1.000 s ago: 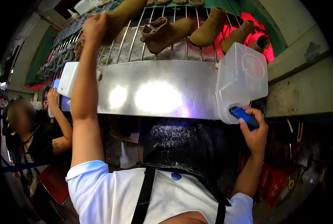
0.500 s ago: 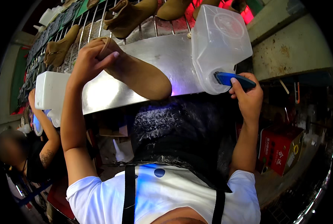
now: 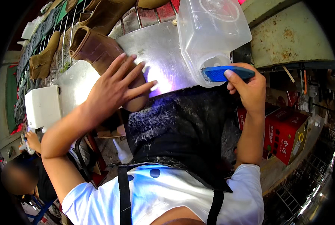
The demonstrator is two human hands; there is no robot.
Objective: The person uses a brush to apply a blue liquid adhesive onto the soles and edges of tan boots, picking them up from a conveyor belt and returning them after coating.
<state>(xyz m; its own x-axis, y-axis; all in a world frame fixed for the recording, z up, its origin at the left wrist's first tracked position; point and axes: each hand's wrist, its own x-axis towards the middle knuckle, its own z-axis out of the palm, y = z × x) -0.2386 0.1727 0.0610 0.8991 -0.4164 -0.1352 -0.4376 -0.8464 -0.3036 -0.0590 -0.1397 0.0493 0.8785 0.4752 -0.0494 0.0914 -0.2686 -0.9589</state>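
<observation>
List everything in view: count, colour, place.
Metal sheet: one, silver, centre
Rods: several, silver, behind sheet
Near boot: one, brown, over sheet
Other boots: at least three, brown, on rods
Sole-shaped pieces: several, grey, upper left
Plastic container: one, translucent, sheet's right end
Box: one, white, sheet's left end
Nozzle bottle: one, white, below sheet
Carton: at least one, red, right
Co-worker: one, black clothing, lower left
Brush-like tool: one, blue, container's mouth
Apron: one, black, lap
Shirt: one, white, torso
Left hand: one, bare, over near boot
Right hand: one, bare, on tool
</observation>
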